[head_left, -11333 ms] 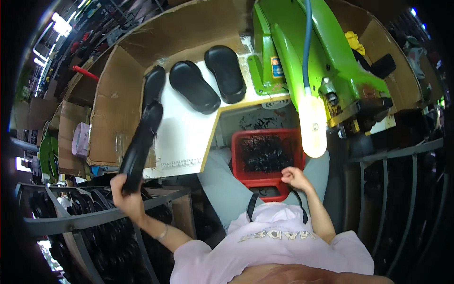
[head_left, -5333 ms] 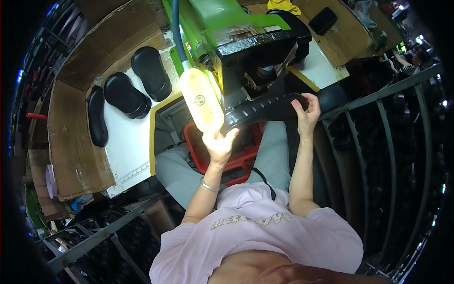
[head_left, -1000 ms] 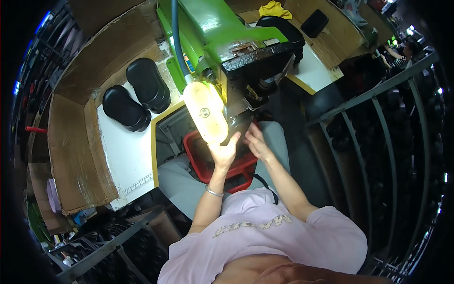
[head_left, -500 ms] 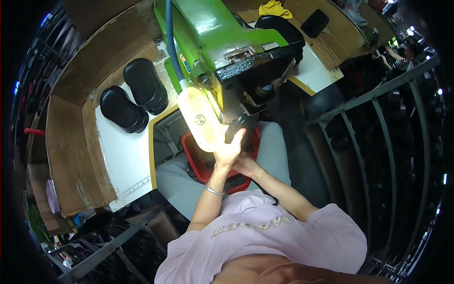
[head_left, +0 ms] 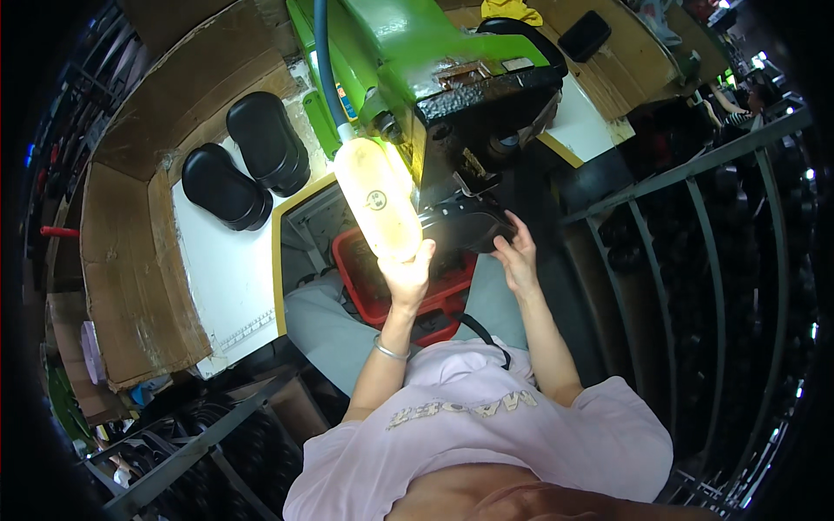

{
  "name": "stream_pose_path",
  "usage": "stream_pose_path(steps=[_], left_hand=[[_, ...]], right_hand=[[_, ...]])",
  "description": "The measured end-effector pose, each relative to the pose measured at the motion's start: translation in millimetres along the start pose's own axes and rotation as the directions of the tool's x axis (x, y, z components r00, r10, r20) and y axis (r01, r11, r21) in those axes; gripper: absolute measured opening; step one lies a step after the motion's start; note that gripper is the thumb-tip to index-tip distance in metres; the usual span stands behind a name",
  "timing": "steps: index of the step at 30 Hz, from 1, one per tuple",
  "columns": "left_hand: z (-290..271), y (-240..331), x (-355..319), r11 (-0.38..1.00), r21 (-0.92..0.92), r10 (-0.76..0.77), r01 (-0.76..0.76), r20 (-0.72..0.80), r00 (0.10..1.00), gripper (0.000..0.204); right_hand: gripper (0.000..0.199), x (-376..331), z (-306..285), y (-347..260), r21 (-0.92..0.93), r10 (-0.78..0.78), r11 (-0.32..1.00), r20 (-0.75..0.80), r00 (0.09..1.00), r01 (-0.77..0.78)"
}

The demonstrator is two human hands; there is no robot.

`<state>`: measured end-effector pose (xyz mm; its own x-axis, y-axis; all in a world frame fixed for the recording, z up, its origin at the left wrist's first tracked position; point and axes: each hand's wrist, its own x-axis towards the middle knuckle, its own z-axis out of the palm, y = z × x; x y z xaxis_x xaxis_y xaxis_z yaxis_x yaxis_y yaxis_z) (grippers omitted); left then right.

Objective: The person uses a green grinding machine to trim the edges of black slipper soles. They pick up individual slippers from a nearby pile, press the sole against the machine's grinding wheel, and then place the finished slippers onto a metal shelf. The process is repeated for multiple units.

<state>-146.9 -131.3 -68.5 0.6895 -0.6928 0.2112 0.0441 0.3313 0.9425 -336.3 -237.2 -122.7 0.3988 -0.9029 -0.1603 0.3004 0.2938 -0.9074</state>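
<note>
A dark, elongated shoe sole (head_left: 469,227) lies across beneath the head of the green machine (head_left: 395,48). My right hand (head_left: 519,257) grips its right end, thumb on the near edge and fingers behind. At the other end is my left hand (head_left: 407,278), thumb up and fingers closed on the sole; the glowing oval lamp (head_left: 375,201) hides part of that grip. Close above the sole sits a small metal part (head_left: 476,176) of the machine; whether the two touch I cannot tell. Two stacks of black soles (head_left: 228,187) stand on the white table (head_left: 221,278) at the left.
Below my hands, between my knees, is a red basket (head_left: 360,291). Cardboard walls (head_left: 130,269) edge the table. A metal rack (head_left: 695,217) with dark items stands on the right. A yellow cloth (head_left: 512,10) and a black flat piece (head_left: 584,36) lie at the back right.
My right hand has moved up and right from beside my left wrist to the sole's right end. The sole has turned from pointing away to lying crosswise.
</note>
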Motion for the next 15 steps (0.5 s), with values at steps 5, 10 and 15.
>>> stream_pose_path(steps=[5, 10, 15], left_hand=[[35, 2, 17, 0.997, 0.024, 0.071, -0.069, -0.070, 0.995, 0.021], [38, 4, 28, 0.953, 0.284, 0.135, -0.108, -0.078, 0.988, 0.018], [30, 17, 17, 0.987, 0.144, 0.094, -0.078, -0.108, 0.990, 0.017]], right_hand=[[0.066, 3, 27, 56, 0.432, 0.242, 0.830, 0.291, 0.926, -0.353], [0.069, 0, 50, 115, 0.615, 0.305, 0.630, 0.368, 0.879, -0.475], [0.062, -26, 49, 89, 0.440, 0.333, 0.825, 0.128, 0.934, -0.355]])
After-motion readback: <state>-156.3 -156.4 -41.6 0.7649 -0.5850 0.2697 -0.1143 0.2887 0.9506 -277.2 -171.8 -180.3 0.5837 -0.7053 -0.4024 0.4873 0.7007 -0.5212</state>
